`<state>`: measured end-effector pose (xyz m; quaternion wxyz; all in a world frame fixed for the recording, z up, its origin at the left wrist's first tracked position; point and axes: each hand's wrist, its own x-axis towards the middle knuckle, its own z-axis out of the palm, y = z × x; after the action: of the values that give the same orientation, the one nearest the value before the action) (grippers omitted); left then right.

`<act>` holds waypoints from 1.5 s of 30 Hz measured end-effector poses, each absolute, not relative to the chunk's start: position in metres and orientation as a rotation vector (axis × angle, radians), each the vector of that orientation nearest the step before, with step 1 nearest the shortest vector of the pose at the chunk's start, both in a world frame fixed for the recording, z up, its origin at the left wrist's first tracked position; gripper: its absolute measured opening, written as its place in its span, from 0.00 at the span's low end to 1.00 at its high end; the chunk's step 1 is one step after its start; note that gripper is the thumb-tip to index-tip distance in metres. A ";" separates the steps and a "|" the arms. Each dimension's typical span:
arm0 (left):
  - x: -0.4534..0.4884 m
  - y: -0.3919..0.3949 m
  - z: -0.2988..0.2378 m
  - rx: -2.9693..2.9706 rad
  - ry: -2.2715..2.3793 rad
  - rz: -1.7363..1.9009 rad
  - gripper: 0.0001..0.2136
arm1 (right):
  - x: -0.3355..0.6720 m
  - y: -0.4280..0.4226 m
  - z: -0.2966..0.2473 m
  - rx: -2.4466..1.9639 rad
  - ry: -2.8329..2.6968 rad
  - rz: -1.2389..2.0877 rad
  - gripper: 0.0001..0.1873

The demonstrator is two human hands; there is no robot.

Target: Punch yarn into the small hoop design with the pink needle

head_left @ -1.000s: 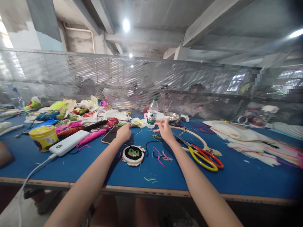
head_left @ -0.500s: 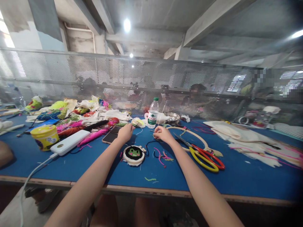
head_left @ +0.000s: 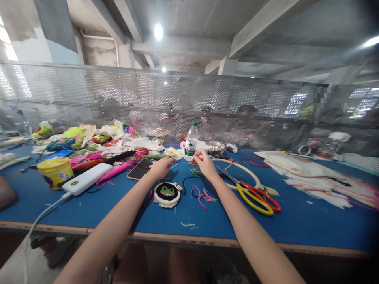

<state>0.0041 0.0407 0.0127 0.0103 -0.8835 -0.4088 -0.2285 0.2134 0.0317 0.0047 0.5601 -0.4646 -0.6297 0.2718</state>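
My right hand (head_left: 205,163) is raised over the table, fingers pinched on a thin pale thread (head_left: 217,136) that slants up to the right. To its left, my left hand (head_left: 161,167) is closed beside the phone, with a pale thread (head_left: 175,164) at its fingertips. Too small to make out is whether a needle is among the fingers. Below and between my forearms lies a round frog patch (head_left: 167,195), green on black with a frayed white rim. A dark cord (head_left: 184,182) curls next to it, and pink yarn scraps (head_left: 200,196) lie to its right.
A water bottle (head_left: 191,142) stands behind my hands. Scissors (head_left: 257,196) and a wooden hoop (head_left: 248,170) lie right of my right forearm. On the left are a phone (head_left: 139,172), a white power bank (head_left: 87,179), a yellow tub (head_left: 56,173) and heaped yarn (head_left: 89,156).
My left hand has moved slightly right and lower. My right hand has shifted a little up and right, its fingers turned, and the thin thread now leans further to the right.
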 end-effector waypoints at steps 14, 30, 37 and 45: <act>0.015 0.029 0.021 -2.804 -0.979 -0.820 0.13 | 0.189 0.012 0.015 -0.907 -1.534 0.767 0.08; 0.017 0.026 0.022 -2.753 -0.939 -0.744 0.14 | 0.191 0.011 0.013 -0.909 -1.612 0.689 0.06; 0.017 0.025 0.023 -2.767 -0.965 -0.715 0.14 | 0.191 0.010 0.012 -0.930 -1.638 0.662 0.06; 0.017 0.024 0.024 -2.772 -0.971 -0.702 0.14 | 0.190 0.008 0.014 -0.951 -1.625 0.635 0.05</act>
<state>0.0171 0.0237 0.0238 0.0606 -0.9162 -0.3210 -0.2321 0.1897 0.0081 0.0143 0.5458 -0.4009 -0.6853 0.2678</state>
